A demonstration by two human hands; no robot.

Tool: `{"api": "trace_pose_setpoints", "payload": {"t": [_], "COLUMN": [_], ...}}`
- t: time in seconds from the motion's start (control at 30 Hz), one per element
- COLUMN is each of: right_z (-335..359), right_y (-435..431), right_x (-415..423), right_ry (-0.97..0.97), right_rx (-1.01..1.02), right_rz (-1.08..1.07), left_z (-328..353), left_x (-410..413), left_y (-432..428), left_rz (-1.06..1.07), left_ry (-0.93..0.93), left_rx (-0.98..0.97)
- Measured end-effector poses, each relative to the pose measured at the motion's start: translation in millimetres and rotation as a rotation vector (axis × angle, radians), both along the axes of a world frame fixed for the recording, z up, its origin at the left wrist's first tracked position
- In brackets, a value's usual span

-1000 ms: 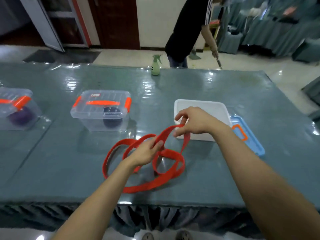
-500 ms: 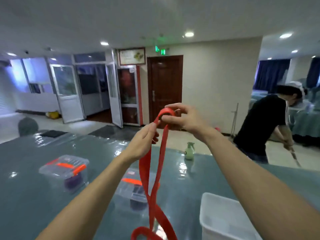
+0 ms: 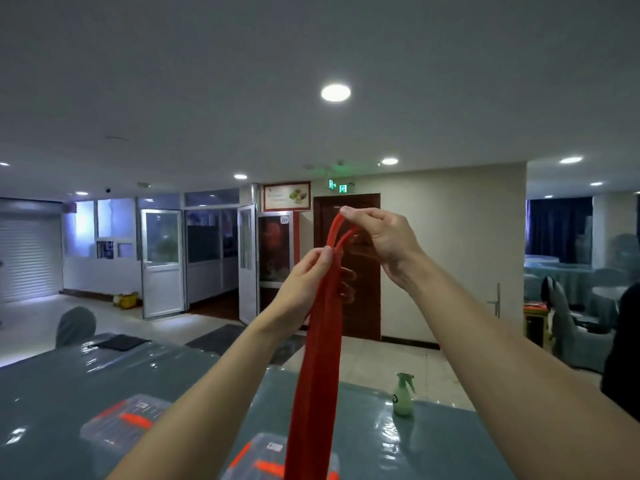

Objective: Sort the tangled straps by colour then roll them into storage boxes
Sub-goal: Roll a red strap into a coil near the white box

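Note:
A long red strap (image 3: 320, 358) hangs straight down in front of me, held high above the table. My right hand (image 3: 377, 240) pinches its looped top end at head height. Just below, my left hand (image 3: 311, 285) grips the doubled strap between thumb and fingers. The strap's lower end runs out of the bottom of the view. Two clear storage boxes with orange latches sit on the table below, one (image 3: 121, 420) at lower left and one (image 3: 270, 459) behind the strap.
A grey-green table (image 3: 52, 410) under shiny plastic fills the lower view. A green spray bottle (image 3: 403, 394) stands at its far edge. A person in black (image 3: 623, 358) is at the right edge. A covered chair (image 3: 74, 325) stands beyond the table at left.
Both hands lifted the red strap from the table to head height, pulling it out straight. The view tilted up from the table toward the room; the white bin left the view.

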State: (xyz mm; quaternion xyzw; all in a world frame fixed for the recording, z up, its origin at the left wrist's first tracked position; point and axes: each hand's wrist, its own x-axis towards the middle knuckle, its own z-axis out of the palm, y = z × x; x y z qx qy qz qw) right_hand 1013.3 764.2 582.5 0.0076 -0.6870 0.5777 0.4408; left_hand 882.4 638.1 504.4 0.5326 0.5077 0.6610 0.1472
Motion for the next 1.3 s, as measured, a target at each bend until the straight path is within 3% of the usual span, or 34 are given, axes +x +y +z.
{"api": "trace_pose_setpoints", "payload": {"t": [0.2,0.5,0.63,0.7,0.77,0.83,0.93,1.0,1.07,1.1,1.2,1.3], "right_z": [-22.2,-111.7,-145.4,-166.0,-185.8,-199.4,-213.7,-227.8,-246.6,-257.3,-288.8,-307.3], "right_y": [14.6,44.9,53.6,58.3,61.3,56.8,44.2,37.0,29.7,26.8,18.7,14.4], "right_x": [-2.0,10.3,22.3,33.1,42.2,48.4,54.0,55.4,59.7,63.0,70.0,74.9], "right_ry": [-0.102,-0.399,-0.38,-0.568,-0.864,-0.896,-0.731,-0.798,-0.856,-0.827,-0.582,-0.462], "right_rx": [0.051,-0.19,-0.361,-0.223,0.25,0.595,0.597,0.614,0.593,0.548,0.26,0.052], "right_rz": [-0.056,-0.158,-0.063,-0.122,-0.345,-0.511,-0.432,-0.355,-0.322,-0.31,-0.245,-0.26], "left_z": [-19.1,-51.3,-71.1,-74.5,-78.4,-82.3,-95.0,-105.9,-115.8,-119.9,-130.9,-139.4], "left_x": [-23.4,-32.3,-32.5,-34.2,-33.9,-30.8,-25.2,-20.0,-16.4,-16.3,-12.2,-2.4], "left_y": [6.1,14.6,28.8,30.5,33.7,36.8,39.3,40.4,40.1,39.5,34.9,35.4], "left_rz": [0.061,-0.04,0.01,0.063,0.122,0.155,0.145,0.112,0.063,0.016,-0.127,-0.176], "left_ry": [0.191,0.483,0.518,0.606,0.736,0.903,1.082,1.153,1.133,1.038,0.682,0.604], "left_rx": [-0.168,-0.591,-0.579,-0.575,-0.61,-0.689,-0.778,-0.817,-0.802,-0.779,-0.656,-0.601]}}
